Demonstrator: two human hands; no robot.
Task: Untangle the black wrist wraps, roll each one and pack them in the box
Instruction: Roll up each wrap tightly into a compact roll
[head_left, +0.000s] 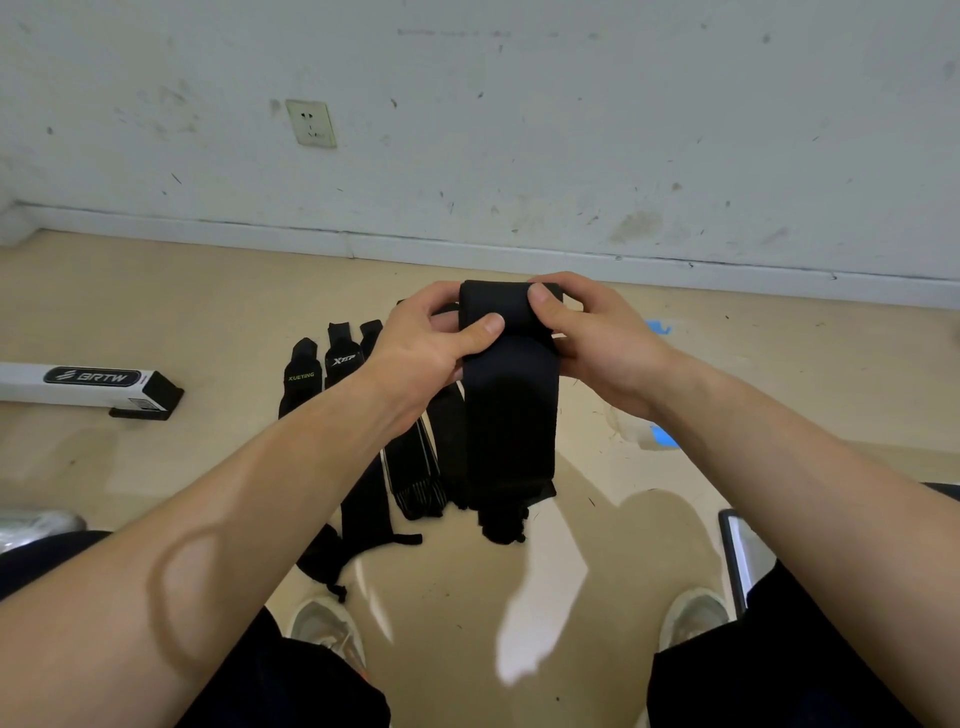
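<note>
I hold one black wrist wrap (509, 410) up in front of me. Its top end is rolled into a short roll, and the rest hangs straight down to a frayed end above the floor. My left hand (426, 348) grips the roll's left side with the thumb on its front. On the right side, my right hand (597, 338) pinches the roll with the thumb on top. Several other black wrist wraps (337, 364) lie side by side on the floor behind my left forearm. The white and black box (78, 384) lies on the floor at far left.
A white wall with a socket (310, 122) and a skirting board runs across the back. Blue tape marks (662, 434) sit on the beige floor at right. My shoes (324, 631) and dark trousers fill the bottom; a phone-like flat object (740, 551) lies at lower right.
</note>
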